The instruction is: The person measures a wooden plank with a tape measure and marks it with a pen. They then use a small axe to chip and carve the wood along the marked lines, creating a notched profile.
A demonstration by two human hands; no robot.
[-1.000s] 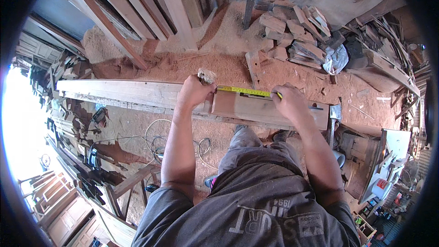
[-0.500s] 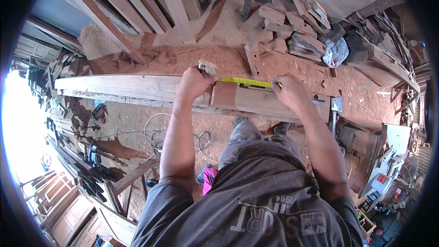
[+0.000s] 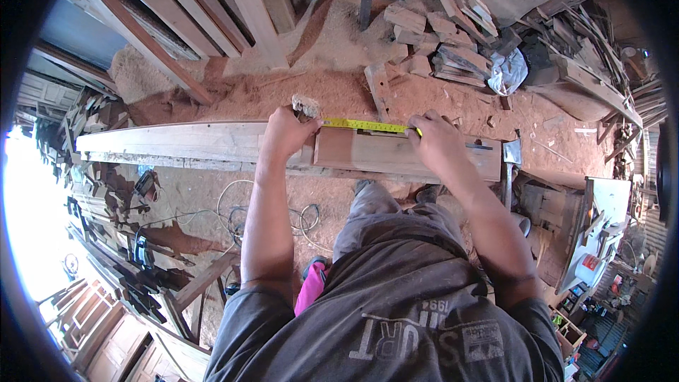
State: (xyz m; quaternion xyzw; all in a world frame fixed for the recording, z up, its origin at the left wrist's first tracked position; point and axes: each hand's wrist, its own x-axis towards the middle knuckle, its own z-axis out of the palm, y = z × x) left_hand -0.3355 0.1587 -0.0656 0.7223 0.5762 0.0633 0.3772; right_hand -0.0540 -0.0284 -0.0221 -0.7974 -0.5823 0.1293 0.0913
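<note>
A yellow tape measure (image 3: 364,126) is stretched out level between my two hands. My left hand (image 3: 286,133) is closed, pinching its left end near the left edge of a short wooden board (image 3: 389,155). My right hand (image 3: 437,143) is closed around the other end, over the board's far edge; the tape's case is not visible. The board lies on a long wooden beam (image 3: 177,141) that runs off to the left. A pale, frayed clump (image 3: 306,106) shows just beyond my left fingers; whether I hold it is unclear.
A hatchet (image 3: 511,155) stands at the beam's right end, near a dark slim tool (image 3: 479,146) on the board. Offcuts (image 3: 460,49) are heaped at the far right. Tall planks (image 3: 191,14) lean at the far left. A cable (image 3: 226,205) loops over the sawdust-covered ground.
The whole view has shifted slightly, so the scene sits a little farther left. Both hands keep their grip on the tape measure, at about the same places along the board.
</note>
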